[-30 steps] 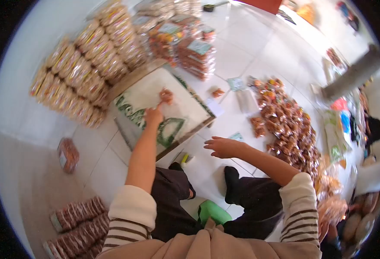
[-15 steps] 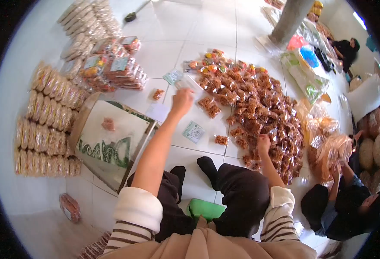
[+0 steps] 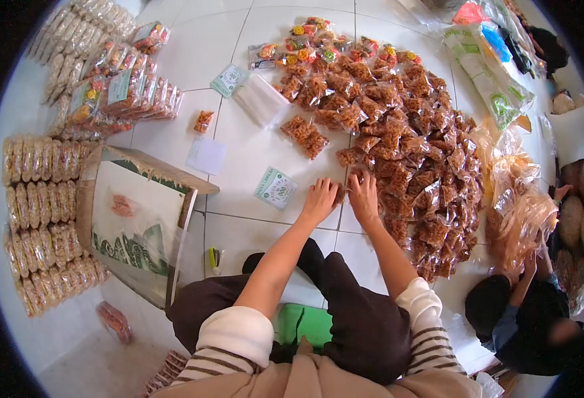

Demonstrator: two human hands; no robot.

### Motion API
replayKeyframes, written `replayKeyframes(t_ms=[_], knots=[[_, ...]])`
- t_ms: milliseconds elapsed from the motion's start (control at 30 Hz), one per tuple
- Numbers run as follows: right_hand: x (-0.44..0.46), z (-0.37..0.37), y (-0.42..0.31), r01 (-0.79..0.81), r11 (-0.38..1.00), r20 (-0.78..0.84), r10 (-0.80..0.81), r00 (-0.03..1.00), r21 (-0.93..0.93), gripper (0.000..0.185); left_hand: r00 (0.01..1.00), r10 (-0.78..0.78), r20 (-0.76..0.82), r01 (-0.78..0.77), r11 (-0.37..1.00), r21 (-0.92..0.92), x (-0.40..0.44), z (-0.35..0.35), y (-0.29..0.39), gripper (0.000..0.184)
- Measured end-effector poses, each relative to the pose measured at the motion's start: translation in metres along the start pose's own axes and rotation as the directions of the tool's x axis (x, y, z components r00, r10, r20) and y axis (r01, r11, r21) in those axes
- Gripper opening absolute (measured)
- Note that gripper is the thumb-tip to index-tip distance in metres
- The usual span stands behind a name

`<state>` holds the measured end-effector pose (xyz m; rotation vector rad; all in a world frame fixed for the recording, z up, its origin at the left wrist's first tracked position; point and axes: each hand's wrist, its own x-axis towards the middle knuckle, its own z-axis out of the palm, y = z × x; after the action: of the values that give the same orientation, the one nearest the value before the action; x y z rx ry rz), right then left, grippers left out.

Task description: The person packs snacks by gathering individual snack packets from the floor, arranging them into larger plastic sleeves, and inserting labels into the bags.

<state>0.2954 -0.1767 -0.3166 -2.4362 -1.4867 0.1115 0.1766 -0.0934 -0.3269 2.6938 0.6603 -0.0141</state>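
My left hand (image 3: 322, 201) rests low over the tiled floor, its fingers curled on a small clear packet of brown snacks (image 3: 340, 194). Close beside it, my right hand (image 3: 363, 196) has bent fingers around another packet at the pile's near-left edge, mostly hidden by the hand. Right of both hands spreads a big heap of snack packets (image 3: 418, 166). A green-and-white printed label card (image 3: 276, 188) lies left of my left hand. Farther off are a pair of packets (image 3: 305, 136), a stack of clear plastic bags (image 3: 261, 99) and a second card (image 3: 229, 81).
A board-topped low table (image 3: 139, 225) stands at left, before stacked bagged goods (image 3: 53, 205) along the wall. A yellow-green cutter (image 3: 214, 261) lies on the floor. A green container (image 3: 305, 324) sits between my legs. At right, another person's hands (image 3: 534, 262) touch a large plastic bag (image 3: 521, 219).
My left hand has come back from the clear bags towards me, and my right hand has moved left from the heap. Both now meet at the small packets. The view has shifted.
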Motion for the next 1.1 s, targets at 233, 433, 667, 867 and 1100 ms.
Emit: replayKeyframes(t_ms=[233, 433, 667, 867, 1100], knots=[[0.039, -0.015, -0.011, -0.303, -0.02, 0.28, 0.448, 0.849, 0.953, 0.022, 0.905, -0.364, 0.22, 0.376, 0.443, -0.814, 0.028, -0.06, 0.007, 0.038], [0.053, -0.089, -0.042, -0.274, -0.305, 0.352, 0.242, 0.904, 0.912, 0.024, 0.894, -0.135, -0.428, -0.241, 0.659, -0.712, 0.032, -0.121, 0.004, 0.034], [0.06, -0.197, -0.097, -0.123, -0.255, 0.143, 0.061, 0.988, 0.959, 0.027, 0.845, -0.121, -0.522, -0.333, 0.644, -0.689, 0.0, -0.24, 0.006, 0.035], [0.053, -0.27, -0.177, -0.025, -0.317, 0.0, -0.078, 0.997, 0.948, 0.028, 0.821, -0.381, -0.425, -0.383, 0.183, -0.905, -0.068, -0.315, -0.007, 0.032], [0.041, -0.276, -0.295, 0.019, -0.305, -0.112, -0.291, 0.95, 0.952, 0.024, 0.82, -0.457, -0.346, -0.478, -0.213, -0.852, -0.187, -0.366, -0.022, 0.028]])
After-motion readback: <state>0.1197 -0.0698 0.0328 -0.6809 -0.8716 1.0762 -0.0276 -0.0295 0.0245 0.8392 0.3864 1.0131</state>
